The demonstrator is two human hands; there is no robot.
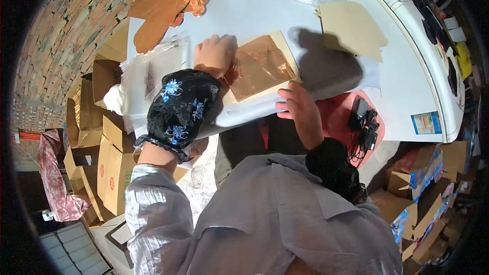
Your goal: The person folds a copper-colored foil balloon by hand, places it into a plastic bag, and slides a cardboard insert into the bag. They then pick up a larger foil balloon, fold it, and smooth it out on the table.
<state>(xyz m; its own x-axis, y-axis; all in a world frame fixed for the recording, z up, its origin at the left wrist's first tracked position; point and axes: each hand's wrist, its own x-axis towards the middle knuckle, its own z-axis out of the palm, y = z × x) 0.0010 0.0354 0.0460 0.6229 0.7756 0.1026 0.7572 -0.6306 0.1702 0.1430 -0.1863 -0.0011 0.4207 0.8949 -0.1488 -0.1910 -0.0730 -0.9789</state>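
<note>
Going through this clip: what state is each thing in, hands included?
Packet: creased, flat on the card.
Card: flat, partly covered.
Left hand: fingers bent, at the packet's left side.
Right hand: open, fingers apart.
Clear bags: loosely stacked.
Cables: bunched up.
Left box: flaps raised; inside cannot be told.
Brown fabric: spread out, unfolded.

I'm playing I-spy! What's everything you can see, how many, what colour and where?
Packet: 1, brown, on card
Card: 1, cream, under packet
Clear bags: several, see-through, table's left
Flat pieces: several, brown, table's far side
Paper: uncounted, cream, table's right
Table: 1, white, middle
Cords: several, black, right
Boxes: many, brown, both sides
Wall: 1, brick-red, left
Sleeve covers: 2, black, forearms
Left hand: 1, packet's left
Right hand: 1, packet's right
</note>
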